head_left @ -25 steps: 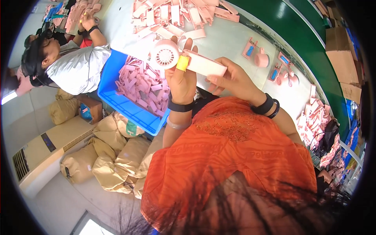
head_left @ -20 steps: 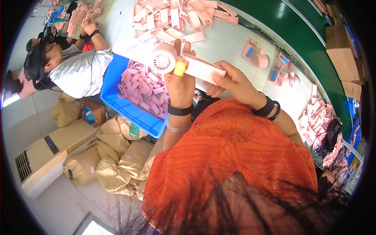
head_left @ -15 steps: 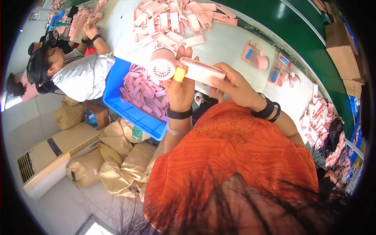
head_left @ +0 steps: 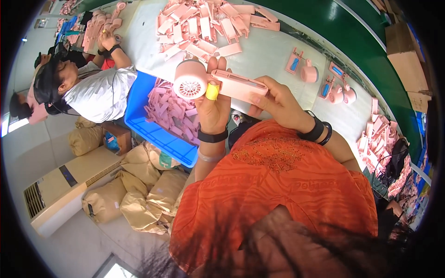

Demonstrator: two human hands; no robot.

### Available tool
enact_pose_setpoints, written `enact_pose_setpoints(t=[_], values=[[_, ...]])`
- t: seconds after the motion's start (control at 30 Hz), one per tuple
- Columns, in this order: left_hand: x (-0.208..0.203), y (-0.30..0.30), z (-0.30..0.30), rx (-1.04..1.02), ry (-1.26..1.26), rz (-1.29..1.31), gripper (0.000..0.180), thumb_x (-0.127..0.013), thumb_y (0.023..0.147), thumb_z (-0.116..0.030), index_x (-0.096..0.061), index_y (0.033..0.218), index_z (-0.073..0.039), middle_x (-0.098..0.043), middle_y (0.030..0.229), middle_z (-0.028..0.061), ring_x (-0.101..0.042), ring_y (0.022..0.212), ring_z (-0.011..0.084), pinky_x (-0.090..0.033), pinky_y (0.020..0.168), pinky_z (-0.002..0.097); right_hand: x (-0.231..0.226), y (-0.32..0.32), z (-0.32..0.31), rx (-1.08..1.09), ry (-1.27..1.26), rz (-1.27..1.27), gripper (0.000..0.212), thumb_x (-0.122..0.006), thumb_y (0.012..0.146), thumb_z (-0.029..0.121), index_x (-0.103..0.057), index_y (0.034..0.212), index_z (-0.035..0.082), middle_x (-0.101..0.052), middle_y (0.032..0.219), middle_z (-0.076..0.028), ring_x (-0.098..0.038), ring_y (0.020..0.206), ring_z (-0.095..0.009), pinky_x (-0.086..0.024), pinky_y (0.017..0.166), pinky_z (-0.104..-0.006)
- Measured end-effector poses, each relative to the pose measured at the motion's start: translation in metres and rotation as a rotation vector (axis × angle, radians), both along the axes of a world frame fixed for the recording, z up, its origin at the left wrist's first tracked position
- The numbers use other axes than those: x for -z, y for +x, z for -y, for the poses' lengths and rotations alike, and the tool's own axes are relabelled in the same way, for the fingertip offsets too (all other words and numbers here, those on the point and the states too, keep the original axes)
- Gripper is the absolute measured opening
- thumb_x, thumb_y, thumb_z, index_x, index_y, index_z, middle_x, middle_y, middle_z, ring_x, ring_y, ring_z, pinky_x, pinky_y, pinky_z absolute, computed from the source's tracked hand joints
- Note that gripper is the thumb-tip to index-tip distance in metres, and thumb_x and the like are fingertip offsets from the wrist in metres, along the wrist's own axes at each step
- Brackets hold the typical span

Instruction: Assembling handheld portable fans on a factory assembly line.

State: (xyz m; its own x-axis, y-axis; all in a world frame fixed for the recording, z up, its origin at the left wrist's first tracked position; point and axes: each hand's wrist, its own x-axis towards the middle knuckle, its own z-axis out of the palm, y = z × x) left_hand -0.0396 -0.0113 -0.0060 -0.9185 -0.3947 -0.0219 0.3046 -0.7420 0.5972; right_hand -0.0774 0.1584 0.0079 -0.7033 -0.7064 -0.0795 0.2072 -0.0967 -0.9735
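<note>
Head view: a long white tabletop [head_left: 266, 53] curves across, bordered at its far edge by a glossy dark green surface [head_left: 331, 16]. By its near edge, left of the hands, sits a blue plastic crate [head_left: 160, 140] of pink pieces. Bare tabletop separates a heap of pink plastic shells [head_left: 204, 28] from small blue-marked pink assemblies [head_left: 294, 62] rightward. The left hand [head_left: 214, 113] grips a pink plastic housing with grilled round head and long handle [head_left: 238, 85] near its neck, rear fingers partly hidden; the right hand [head_left: 283, 103] pinches the handle's end, apparently above the near edge. A yellow band [head_left: 212, 91] wraps one left digit.
</note>
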Motion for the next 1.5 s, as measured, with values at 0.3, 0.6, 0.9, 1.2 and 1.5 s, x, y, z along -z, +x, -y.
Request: enact_pose_setpoints(t=[0.3, 0.6, 0.9, 1.2, 1.5], values=[[-0.001, 0.002, -0.003, 0.035, 0.0, -0.032, 0.053, -0.059, 0.089, -0.002, -0.038, 0.137, -0.012, -0.044, 0.139, 0.0153, -0.044, 0.128, 0.0327, -0.039, 0.105, 0.0467, -0.004, 0.001, -0.003, -0.02, 0.005, 0.016, 0.03, -0.051, 0.097, 0.015, -0.045, 0.121, -0.001, -0.06, 0.102, -0.009, -0.064, 0.086, -0.014, -0.052, 0.077, -0.0271], [0.004, 0.008, -0.004, 0.155, -0.084, 0.004, 0.061, -0.063, 0.087, -0.011, -0.033, 0.14, -0.013, -0.05, 0.133, 0.0123, -0.049, 0.123, 0.0324, -0.038, 0.104, 0.0518, -0.003, 0.003, -0.001, -0.034, -0.067, 0.012, 0.029, -0.05, 0.097, 0.014, -0.041, 0.12, -0.001, -0.059, 0.107, -0.012, -0.064, 0.093, -0.014, -0.053, 0.081, -0.0278], [0.002, 0.01, -0.007, 0.144, -0.086, 0.038, 0.06, -0.067, 0.086, -0.013, -0.035, 0.137, -0.01, -0.05, 0.131, 0.0119, -0.051, 0.12, 0.0352, -0.042, 0.101, 0.0504, 0.0, 0.002, -0.003, 0.044, 0.004, -0.054, 0.026, -0.057, 0.094, 0.013, -0.048, 0.113, -0.003, -0.063, 0.097, -0.009, -0.067, 0.084, -0.014, -0.055, 0.074, -0.0252], [0.017, 0.009, -0.004, 0.139, 0.105, -0.079, 0.051, -0.065, 0.087, -0.012, -0.041, 0.132, -0.01, -0.051, 0.133, 0.0072, -0.048, 0.124, 0.0326, -0.041, 0.103, 0.0493, -0.009, 0.005, 0.005, 0.158, 0.007, 0.004, 0.026, -0.061, 0.091, 0.018, -0.053, 0.105, -0.003, -0.064, 0.08, -0.007, -0.062, 0.065, -0.011, -0.053, 0.058, -0.0251], [0.019, 0.005, -0.014, 0.079, 0.167, 0.052, 0.045, -0.06, 0.09, -0.012, -0.041, 0.132, -0.01, -0.05, 0.132, 0.0104, -0.048, 0.123, 0.0321, -0.042, 0.103, 0.0461, -0.009, -0.007, 0.001, 0.09, 0.253, -0.003, 0.034, -0.057, 0.094, 0.032, -0.056, 0.099, -0.002, -0.061, 0.066, -0.007, -0.057, 0.044, -0.012, -0.046, 0.044, -0.0237]])
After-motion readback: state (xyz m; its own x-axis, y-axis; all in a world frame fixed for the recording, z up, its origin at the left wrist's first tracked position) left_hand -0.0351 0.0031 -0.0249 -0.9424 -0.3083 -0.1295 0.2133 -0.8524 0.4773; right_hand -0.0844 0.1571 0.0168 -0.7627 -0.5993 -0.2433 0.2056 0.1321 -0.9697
